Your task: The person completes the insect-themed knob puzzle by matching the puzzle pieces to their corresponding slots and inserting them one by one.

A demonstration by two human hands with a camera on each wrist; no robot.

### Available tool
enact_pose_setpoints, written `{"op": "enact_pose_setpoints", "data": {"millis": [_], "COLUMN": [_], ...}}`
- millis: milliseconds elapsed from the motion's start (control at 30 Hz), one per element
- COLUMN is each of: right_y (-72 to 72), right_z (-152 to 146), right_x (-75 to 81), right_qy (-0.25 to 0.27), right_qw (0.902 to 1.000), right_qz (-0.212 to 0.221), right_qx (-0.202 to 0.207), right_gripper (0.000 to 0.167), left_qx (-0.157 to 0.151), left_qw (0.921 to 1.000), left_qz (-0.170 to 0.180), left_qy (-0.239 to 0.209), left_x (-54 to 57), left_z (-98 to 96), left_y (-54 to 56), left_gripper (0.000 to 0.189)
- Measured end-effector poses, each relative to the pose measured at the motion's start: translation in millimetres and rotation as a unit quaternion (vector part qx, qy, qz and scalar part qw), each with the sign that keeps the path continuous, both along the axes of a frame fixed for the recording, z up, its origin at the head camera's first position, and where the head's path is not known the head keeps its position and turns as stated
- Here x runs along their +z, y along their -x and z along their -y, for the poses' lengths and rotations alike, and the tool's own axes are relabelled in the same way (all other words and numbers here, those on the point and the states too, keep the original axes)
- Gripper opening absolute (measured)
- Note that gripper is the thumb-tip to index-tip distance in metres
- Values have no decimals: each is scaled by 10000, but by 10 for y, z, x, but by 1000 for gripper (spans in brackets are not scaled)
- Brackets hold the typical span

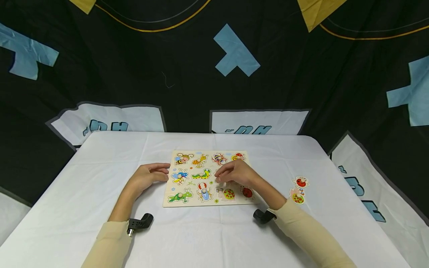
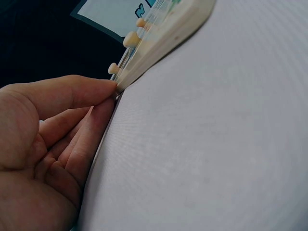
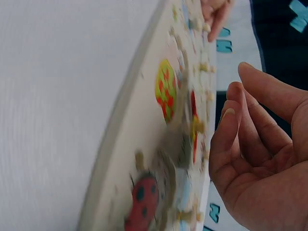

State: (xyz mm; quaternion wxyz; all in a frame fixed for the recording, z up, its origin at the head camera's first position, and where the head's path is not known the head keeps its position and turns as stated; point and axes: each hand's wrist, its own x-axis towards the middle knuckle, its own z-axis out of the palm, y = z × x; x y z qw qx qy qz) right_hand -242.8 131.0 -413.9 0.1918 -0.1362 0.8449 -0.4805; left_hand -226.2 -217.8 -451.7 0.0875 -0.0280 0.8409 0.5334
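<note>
A wooden insect peg puzzle board (image 1: 191, 182) lies flat on the white table. My left hand (image 1: 147, 176) is at the board's left edge, its fingers fairly straight; in the left wrist view the fingertips (image 2: 109, 89) meet right at that edge. My right hand (image 1: 238, 173) hovers over the right half of the board, hiding part of it. The right wrist view shows its fingers (image 3: 250, 120) loosely bent with nothing between them. Knobbed pieces fill much of the board, among them a caterpillar (image 1: 202, 174), a beetle (image 1: 204, 192) and a grasshopper (image 1: 181, 195).
To the right of the board, a ladybug piece (image 1: 301, 182) and a snail piece (image 1: 297, 196) lie loose on the tablecloth (image 1: 187, 242). Along the board's front right, a printed snail (image 1: 228, 194) and a printed ladybug (image 1: 247, 192) show. A dark curtain (image 1: 167, 67) hangs behind the table.
</note>
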Motion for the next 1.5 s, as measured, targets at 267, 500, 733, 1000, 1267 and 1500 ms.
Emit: {"op": "enact_pose_setpoints", "data": {"millis": [267, 500, 733, 1000, 1267, 1500], "right_y": [31, 43, 76, 111, 101, 91], "right_z": [-257, -507, -780, -1118, -1468, -1772], "right_x": [67, 112, 151, 178, 191, 154], "right_qy": [-12, 107, 46, -178, -220, -248], "right_qw": [9992, 9973, 9945, 9892, 9855, 9820], "right_qz": [-173, -69, -106, -117, -76, -3], "right_qx": [-347, -723, -1045, -1451, -1680, -1873], "right_gripper": [21, 23, 30, 34, 43, 48], "left_qx": [50, 67, 30, 12, 41, 56], "left_qw": [9999, 10000, 10000, 10000, 10000, 10000], "left_qz": [27, 54, 46, 58, 17, 33], "left_qy": [97, 51, 42, 25, 11, -13], "left_x": [-17, -16, -13, -9, 24, 15], "left_z": [7, -4, -16, -18, -23, -24], "left_y": [9, 11, 8, 1, -9, -1], "left_gripper": [56, 56, 56, 56, 57, 57]}}
